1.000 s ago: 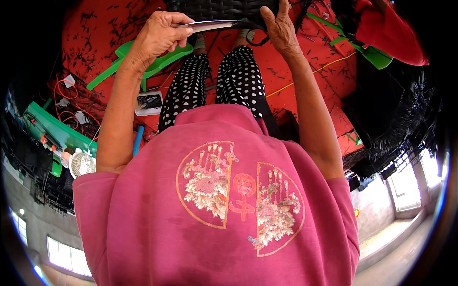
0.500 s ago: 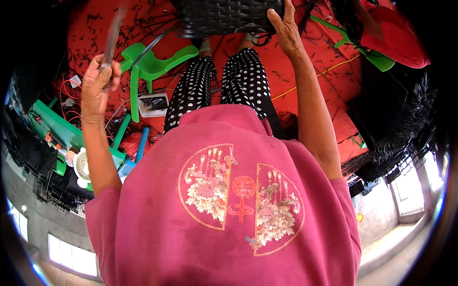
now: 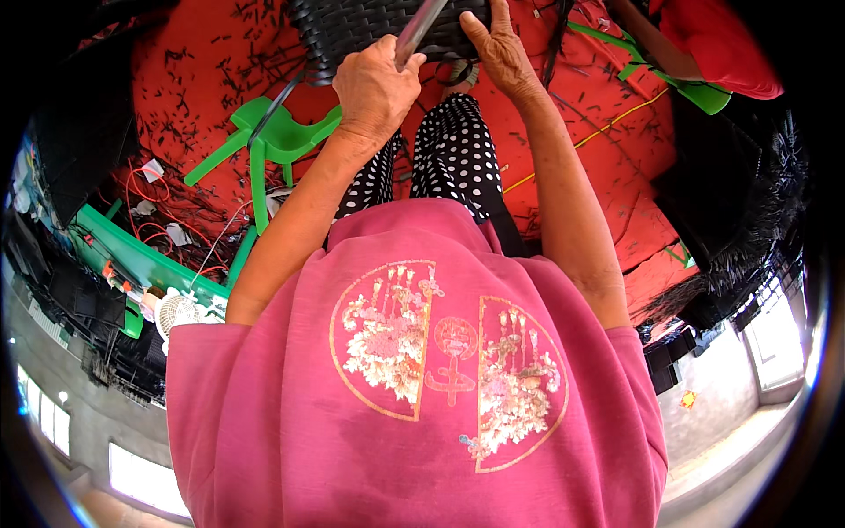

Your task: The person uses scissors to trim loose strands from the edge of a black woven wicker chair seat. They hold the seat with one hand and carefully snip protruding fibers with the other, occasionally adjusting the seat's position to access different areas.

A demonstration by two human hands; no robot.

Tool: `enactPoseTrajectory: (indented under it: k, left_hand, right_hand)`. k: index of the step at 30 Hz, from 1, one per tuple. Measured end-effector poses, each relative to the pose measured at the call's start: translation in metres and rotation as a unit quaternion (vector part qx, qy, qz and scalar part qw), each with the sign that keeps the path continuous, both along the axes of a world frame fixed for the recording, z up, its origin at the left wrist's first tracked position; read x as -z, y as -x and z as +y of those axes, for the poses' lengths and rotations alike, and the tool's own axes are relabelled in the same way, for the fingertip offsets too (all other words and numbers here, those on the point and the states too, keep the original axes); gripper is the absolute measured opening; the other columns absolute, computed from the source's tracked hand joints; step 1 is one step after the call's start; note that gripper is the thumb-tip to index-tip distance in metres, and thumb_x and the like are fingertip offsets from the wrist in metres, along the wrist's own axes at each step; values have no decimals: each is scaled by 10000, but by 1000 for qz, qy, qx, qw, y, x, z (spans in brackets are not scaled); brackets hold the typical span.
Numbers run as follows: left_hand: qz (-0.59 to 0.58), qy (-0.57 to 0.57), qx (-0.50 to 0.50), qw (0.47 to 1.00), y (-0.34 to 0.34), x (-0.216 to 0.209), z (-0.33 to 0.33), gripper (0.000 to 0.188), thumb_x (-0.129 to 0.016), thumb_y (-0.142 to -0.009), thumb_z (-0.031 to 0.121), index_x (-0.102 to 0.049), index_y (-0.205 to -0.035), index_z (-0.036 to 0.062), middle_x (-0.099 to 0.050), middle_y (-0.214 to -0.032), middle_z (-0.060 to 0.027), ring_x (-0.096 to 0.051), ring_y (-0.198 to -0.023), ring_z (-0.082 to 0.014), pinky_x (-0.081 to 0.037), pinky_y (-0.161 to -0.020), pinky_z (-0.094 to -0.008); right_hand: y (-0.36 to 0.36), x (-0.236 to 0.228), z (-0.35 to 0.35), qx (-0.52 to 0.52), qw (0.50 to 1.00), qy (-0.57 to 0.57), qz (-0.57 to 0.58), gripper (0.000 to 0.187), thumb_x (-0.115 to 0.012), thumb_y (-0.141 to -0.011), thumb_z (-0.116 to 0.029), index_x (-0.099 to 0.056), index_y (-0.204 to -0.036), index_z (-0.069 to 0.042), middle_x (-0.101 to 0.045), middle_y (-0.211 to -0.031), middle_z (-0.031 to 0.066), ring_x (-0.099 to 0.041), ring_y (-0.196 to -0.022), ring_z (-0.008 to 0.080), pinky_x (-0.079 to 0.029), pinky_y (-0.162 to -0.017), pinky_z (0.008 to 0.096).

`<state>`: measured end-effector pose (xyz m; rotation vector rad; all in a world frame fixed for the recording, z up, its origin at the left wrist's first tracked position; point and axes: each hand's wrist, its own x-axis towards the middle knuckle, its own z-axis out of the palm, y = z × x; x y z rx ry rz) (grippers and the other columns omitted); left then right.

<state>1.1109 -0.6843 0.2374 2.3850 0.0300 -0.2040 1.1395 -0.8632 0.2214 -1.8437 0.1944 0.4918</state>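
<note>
At the top of the view is a black woven piece (image 3: pixel 352 31), plaited from flat glossy strips; its far part runs out of the picture. My right hand (image 3: pixel 509 55) grips its right edge, thumb on the near face and the fingers partly hidden behind. My left hand (image 3: pixel 374 92) is closed round a long, narrow metal tool (image 3: pixel 420 31), which slants up and right over the weave. The tool's far end lies beyond the picture, so its exact kind is unclear. A loose dark strip (image 3: pixel 280 101) trails from the weave's left side over a green plastic chair (image 3: pixel 286 136).
Dark scraps litter the red floor (image 3: pixel 207 79). A yellow cord (image 3: pixel 616 128) crosses it on the right. Upper right, another person in red (image 3: pixel 731 44) is beside a green seat (image 3: pixel 707 97). A green table (image 3: pixel 145 255), red cords (image 3: pixel 145 189) and a white fan (image 3: pixel 179 312) are at left.
My left hand has swung right with the metal tool, from beside the green chair to the woven piece. The woven piece and my right hand have shifted slightly left.
</note>
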Motion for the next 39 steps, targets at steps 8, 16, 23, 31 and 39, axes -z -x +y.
enactPoseTrajectory:
  k: [8, 16, 23, 31, 39]
  left_hand:
    - [99, 38, 67, 992, -7, -15, 26, 234, -626, -812, 255, -605, -773, 26, -605, -659, -186, -604, -647, -376, -460, -604, -439]
    - [202, 44, 181, 962, 0, -47, 90, 244, -574, -883, 209, -515, -792, -10, -439, -614, -68, -422, -569, -154, -382, -559, -315]
    - [305, 121, 140, 934, 1, -60, 117, 223, -561, -897, 148, -458, -761, 4, -348, -630, 13, -332, -595, -90, -333, -550, -275]
    - [353, 141, 117, 918, 18, -60, 148, 234, -571, -906, 213, -470, -761, 60, -352, -576, 59, -349, -492, -36, -300, -452, -215]
    - [301, 130, 125, 936, 17, -72, 143, 251, -548, -920, 241, -483, -759, 60, -399, -572, 37, -395, -495, -53, -334, -471, -227]
  right_hand:
    - [5, 17, 3, 21, 997, 40, -55, 642, -474, -930, -343, -138, -1452, -181, -487, -1260, 261, -503, -1156, 385, -391, -959, 396]
    - [7, 11, 9, 23, 998, 49, -39, 648, -477, -924, -348, -136, -1452, -190, -516, -1221, 273, -515, -1132, 407, -400, -947, 416]
    - [9, 7, 18, 8, 996, 80, -34, 665, -476, -921, -369, -127, -1458, -190, -529, -1208, 277, -536, -1091, 418, -416, -917, 432]
    - [10, -2, 22, 15, 997, 70, -27, 664, -465, -924, -372, -125, -1463, -186, -533, -1210, 272, -536, -1086, 423, -420, -913, 433]
    - [8, 3, 23, 20, 996, 78, -24, 638, -454, -926, -348, -135, -1459, -202, -527, -1209, 270, -527, -1084, 435, -417, -912, 441]
